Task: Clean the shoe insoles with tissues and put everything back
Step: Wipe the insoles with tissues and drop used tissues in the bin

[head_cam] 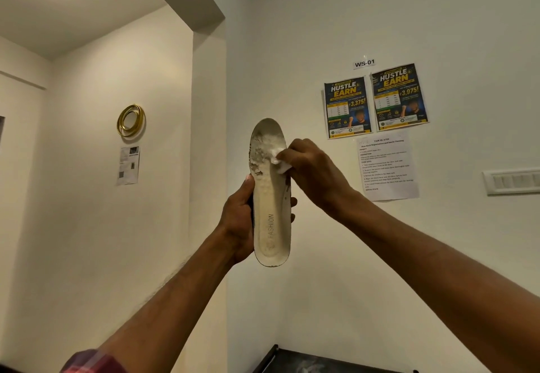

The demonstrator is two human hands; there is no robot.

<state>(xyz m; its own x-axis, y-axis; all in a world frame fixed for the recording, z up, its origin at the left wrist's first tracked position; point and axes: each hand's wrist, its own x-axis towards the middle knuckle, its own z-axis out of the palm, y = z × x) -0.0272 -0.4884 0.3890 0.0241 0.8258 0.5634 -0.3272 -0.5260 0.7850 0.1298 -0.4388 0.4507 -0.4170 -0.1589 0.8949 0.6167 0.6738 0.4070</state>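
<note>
A worn white shoe insole (270, 220), printed with the word FASHION, stands upright in the air in front of the wall, toe end up and stained with dirt. My left hand (238, 220) grips it from behind at the heel half. My right hand (312, 172) holds a folded white tissue (282, 163) and presses it against the insole's right side just below the toe. No shoes are in view.
A dark shelf or table edge (277, 358) shows at the bottom middle. Posters (375, 102) and a task sheet (387, 165) hang on the right wall, beside a switch panel (511, 181). A gold ring ornament (131, 121) hangs on the left wall.
</note>
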